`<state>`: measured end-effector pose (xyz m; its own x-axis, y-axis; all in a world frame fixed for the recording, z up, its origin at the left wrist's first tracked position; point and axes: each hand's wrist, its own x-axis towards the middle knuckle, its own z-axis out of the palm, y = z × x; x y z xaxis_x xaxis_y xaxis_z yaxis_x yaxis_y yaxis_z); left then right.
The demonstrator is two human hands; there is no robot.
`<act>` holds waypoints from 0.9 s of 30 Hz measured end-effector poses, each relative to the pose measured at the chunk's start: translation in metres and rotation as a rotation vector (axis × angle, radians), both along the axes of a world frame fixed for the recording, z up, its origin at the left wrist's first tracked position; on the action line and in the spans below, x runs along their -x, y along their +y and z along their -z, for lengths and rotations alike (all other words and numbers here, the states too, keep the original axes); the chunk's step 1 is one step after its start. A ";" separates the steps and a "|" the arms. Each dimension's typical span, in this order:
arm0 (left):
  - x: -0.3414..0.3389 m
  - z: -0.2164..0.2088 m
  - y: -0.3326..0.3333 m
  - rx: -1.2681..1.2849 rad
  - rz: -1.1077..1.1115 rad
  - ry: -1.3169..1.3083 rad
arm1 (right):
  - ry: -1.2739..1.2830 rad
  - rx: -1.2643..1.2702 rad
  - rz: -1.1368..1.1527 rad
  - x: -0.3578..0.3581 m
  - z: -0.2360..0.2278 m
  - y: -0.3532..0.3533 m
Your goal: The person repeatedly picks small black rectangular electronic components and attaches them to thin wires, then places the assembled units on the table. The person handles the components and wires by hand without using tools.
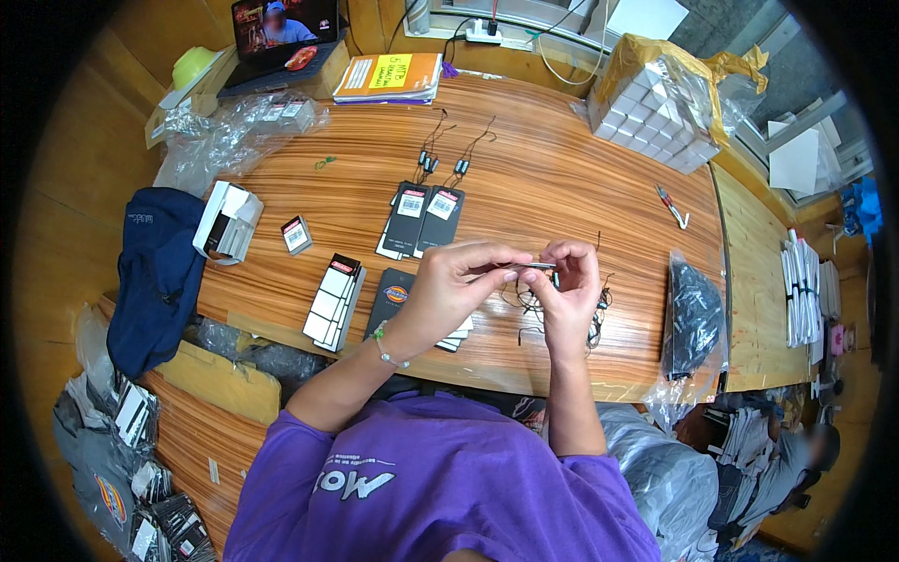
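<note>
Above the front of the wooden table, my left hand (456, 288) and my right hand (565, 298) meet. Between their fingertips is a thin flat tag (537, 265), seen edge-on, so its face is hidden. Black cords (526, 298) show below and behind the fingers, partly covered by my right hand. Partly under my left hand lies a stack of dark hang tags (388, 298) with an orange emblem. Left of it is a fanned stack of black-and-white label cards (333, 304). Farther back lie strung dark hang tags (410, 208) with white stickers and cords.
A small card stack (296, 235) and an open white box (228, 223) sit at left, beside dark blue cloth (154, 272). A bag of white boxes (655, 112), snips (671, 206) and a plastic bag of black cords (693, 314) are at right. A laptop (286, 33) stands behind.
</note>
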<state>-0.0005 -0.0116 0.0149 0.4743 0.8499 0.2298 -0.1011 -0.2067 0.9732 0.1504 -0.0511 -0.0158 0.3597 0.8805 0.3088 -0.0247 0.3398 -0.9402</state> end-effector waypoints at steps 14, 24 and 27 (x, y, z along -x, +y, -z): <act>0.002 0.000 0.004 -0.603 -0.057 0.198 | 0.337 0.233 -0.449 -0.019 -0.008 0.003; 0.005 0.017 0.006 -0.549 0.064 0.268 | 0.728 -0.124 -0.391 -0.024 -0.026 0.007; 0.012 0.015 -0.003 -0.209 0.069 0.249 | 0.693 -0.128 -0.407 -0.017 -0.036 0.001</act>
